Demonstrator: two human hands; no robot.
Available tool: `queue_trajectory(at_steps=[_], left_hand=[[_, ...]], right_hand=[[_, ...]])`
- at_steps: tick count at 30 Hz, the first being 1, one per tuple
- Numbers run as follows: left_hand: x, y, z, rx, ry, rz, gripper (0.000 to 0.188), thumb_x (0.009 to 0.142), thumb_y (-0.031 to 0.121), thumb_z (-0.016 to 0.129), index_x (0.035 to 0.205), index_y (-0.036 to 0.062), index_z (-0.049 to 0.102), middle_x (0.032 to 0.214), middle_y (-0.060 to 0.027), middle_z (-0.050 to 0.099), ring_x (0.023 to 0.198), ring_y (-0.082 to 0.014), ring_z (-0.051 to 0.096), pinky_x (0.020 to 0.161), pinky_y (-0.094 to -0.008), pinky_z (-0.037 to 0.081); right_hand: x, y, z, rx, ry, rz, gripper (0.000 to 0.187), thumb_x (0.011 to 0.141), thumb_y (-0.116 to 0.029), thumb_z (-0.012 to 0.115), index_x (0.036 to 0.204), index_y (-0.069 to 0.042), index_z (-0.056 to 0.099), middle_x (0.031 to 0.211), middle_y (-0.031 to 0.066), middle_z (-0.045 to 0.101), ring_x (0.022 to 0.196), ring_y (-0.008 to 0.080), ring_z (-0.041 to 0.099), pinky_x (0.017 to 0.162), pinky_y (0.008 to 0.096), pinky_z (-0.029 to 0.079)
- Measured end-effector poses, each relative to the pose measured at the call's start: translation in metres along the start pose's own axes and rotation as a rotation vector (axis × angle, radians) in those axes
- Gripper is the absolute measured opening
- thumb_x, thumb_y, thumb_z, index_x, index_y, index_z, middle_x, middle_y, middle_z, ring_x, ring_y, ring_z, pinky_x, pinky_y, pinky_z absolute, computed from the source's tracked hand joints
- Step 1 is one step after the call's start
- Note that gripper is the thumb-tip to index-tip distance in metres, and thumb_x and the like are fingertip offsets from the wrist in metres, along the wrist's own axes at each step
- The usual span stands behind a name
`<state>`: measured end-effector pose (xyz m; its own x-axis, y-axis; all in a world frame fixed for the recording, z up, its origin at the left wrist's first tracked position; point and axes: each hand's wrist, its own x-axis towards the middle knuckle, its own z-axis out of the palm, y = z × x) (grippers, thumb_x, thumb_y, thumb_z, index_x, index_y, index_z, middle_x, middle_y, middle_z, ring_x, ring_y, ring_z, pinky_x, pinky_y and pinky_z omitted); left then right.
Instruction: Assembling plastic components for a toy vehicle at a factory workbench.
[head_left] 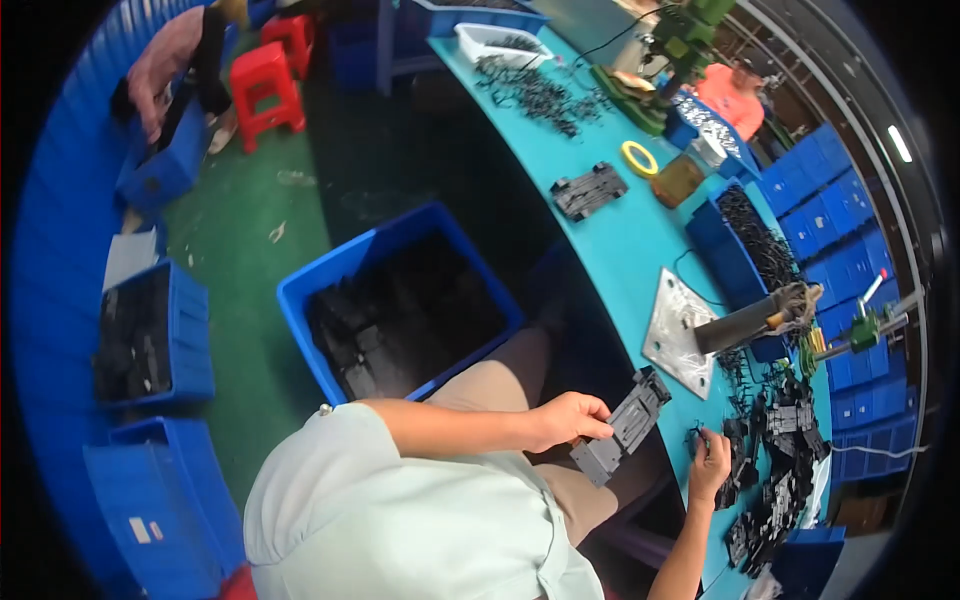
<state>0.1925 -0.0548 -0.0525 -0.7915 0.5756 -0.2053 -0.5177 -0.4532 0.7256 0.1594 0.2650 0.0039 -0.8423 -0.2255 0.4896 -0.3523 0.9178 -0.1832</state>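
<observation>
My left hand is closed on one edge of a long black plastic chassis-like part, which tilts up over my lap beside the table edge. The fingers of my right hand are pinched at the tabletop around a small black plastic piece, too small to make out well. Just right of that hand lies a heap of black plastic parts. A similar chassis part rests alone farther up the table.
The turquoise table carries a bench press with a metal base plate, a blue bin of small black parts and a yellow tape roll. A blue crate of black parts stands left of my legs. Two people work farther off.
</observation>
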Motion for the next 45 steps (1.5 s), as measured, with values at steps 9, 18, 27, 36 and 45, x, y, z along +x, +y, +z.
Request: queue_trajectory(at_steps=[9, 18, 27, 36, 45], left_hand=[[-0.023, 0.016, -0.015, -0.125, 0.135, 0.041, 0.011, 0.085, 0.01, 0.064, 0.094, 0.0044, 0.061, 0.082, -0.0011, 0.063, 0.068, -0.0087, 0.059, 0.062, -0.0262, 0.049], [-0.046, 0.011, -0.012, -0.044, 0.108, -0.078, 0.014, 0.087, 0.011, 0.062, 0.099, 0.0048, 0.059, 0.09, -0.0016, 0.063, 0.078, -0.0082, 0.061, 0.068, -0.0225, 0.05], [-0.047, 0.021, -0.006, 0.01, 0.181, 0.016, 0.014, 0.088, 0.004, 0.059, 0.102, 0.0021, 0.058, 0.091, -0.004, 0.064, 0.082, -0.0091, 0.061, 0.073, -0.0236, 0.052], [-0.042, 0.021, -0.002, 0.053, 0.206, 0.089, 0.015, 0.089, 0.003, 0.057, 0.103, -0.0012, 0.06, 0.095, -0.0067, 0.065, 0.084, -0.0102, 0.062, 0.076, -0.0239, 0.052], [-0.037, 0.019, -0.001, 0.063, 0.199, 0.014, 0.015, 0.09, 0.004, 0.056, 0.103, -0.0014, 0.06, 0.094, -0.0071, 0.065, 0.082, -0.0107, 0.063, 0.072, -0.0214, 0.053]], right_hand=[[0.023, -0.078, 0.003, 0.146, -0.005, 0.046, 0.016, 0.078, 0.004, 0.063, 0.093, -0.001, 0.063, 0.081, 0.0074, 0.058, 0.063, 0.0145, 0.052, 0.057, 0.0255, 0.043], [-0.028, -0.177, 0.015, 0.55, -0.084, -0.036, 0.025, 0.071, 0.009, 0.069, 0.093, -0.001, 0.065, 0.083, 0.0089, 0.06, 0.066, 0.0149, 0.058, 0.054, 0.0236, 0.047], [-0.022, -0.178, 0.021, 0.536, 0.039, -0.108, 0.028, 0.063, 0.006, 0.071, 0.089, -0.004, 0.067, 0.077, 0.009, 0.059, 0.065, 0.0229, 0.057, 0.053, 0.031, 0.045], [-0.019, -0.177, 0.02, 0.512, 0.043, -0.272, 0.031, 0.06, 0.007, 0.07, 0.089, -0.005, 0.066, 0.074, 0.0062, 0.059, 0.062, 0.0212, 0.056, 0.052, 0.0308, 0.045], [-0.031, -0.174, 0.037, 0.582, 0.043, -0.209, 0.031, 0.062, 0.007, 0.07, 0.09, -0.006, 0.068, 0.075, 0.004, 0.059, 0.063, 0.0179, 0.053, 0.052, 0.0286, 0.042]])
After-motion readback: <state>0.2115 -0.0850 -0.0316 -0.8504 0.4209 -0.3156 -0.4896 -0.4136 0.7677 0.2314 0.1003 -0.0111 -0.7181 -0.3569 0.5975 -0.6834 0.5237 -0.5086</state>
